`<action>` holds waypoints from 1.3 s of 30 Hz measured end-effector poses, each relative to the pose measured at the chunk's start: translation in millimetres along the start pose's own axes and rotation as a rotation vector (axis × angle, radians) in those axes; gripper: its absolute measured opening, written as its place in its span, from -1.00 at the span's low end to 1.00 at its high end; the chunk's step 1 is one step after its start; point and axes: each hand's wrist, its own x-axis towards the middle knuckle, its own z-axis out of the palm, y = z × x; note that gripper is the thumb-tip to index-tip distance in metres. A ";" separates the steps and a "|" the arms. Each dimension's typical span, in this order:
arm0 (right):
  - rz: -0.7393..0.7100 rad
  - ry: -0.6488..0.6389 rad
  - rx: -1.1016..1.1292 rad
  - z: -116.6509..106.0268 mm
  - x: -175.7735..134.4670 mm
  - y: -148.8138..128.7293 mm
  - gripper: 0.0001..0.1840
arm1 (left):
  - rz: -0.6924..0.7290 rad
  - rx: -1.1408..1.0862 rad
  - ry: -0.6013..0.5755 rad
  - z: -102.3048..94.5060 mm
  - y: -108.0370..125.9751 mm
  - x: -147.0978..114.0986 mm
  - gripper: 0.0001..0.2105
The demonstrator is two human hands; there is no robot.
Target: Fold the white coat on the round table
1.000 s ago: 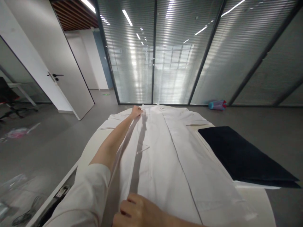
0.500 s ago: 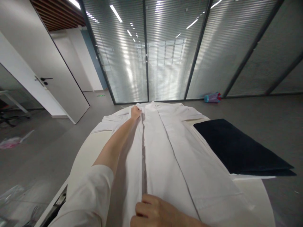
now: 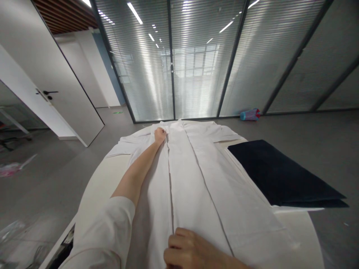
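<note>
A long white short-sleeved coat (image 3: 224,179) lies spread on a round pale table, its collar end away from me. At the far end my left hand (image 3: 160,135) is closed on the coat's left front edge near the collar. Close to me, my right hand (image 3: 187,248) has its fingers curled closed on the same front edge, low down towards the hem. Between the hands the edge runs fairly straight, with a thin dark gap beside it. My fingertips are partly hidden in both hands.
Folded dark navy cloth (image 3: 280,175) lies on white material at the right side of the table (image 3: 95,190). Beyond stands a glass partition (image 3: 196,67) with blinds. A white door (image 3: 56,82) is at left. A blue and red bundle (image 3: 249,114) sits on the floor.
My right hand has shifted slightly to the right with the coat's edge. The dark gap along the front has narrowed. My left hand stays at the collar end.
</note>
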 end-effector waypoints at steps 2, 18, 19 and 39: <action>-0.014 -0.005 -0.003 -1.2 -3.8 0.3 -0.76 | 0.048 0.034 0.017 -3.0 1.5 -1.1 -0.79; 0.045 -0.039 0.054 -18.0 2.7 -6.5 -0.70 | 0.811 0.194 -0.574 -58.9 -9.3 -76.0 -0.69; 0.047 -0.042 0.050 -18.8 3.2 -6.9 -0.71 | 0.792 0.203 -0.541 -56.5 -10.3 -79.1 -0.72; -0.026 -0.001 0.005 -11.6 1.7 -2.7 -0.70 | 0.421 0.185 -0.103 -17.8 -26.4 -34.9 -0.63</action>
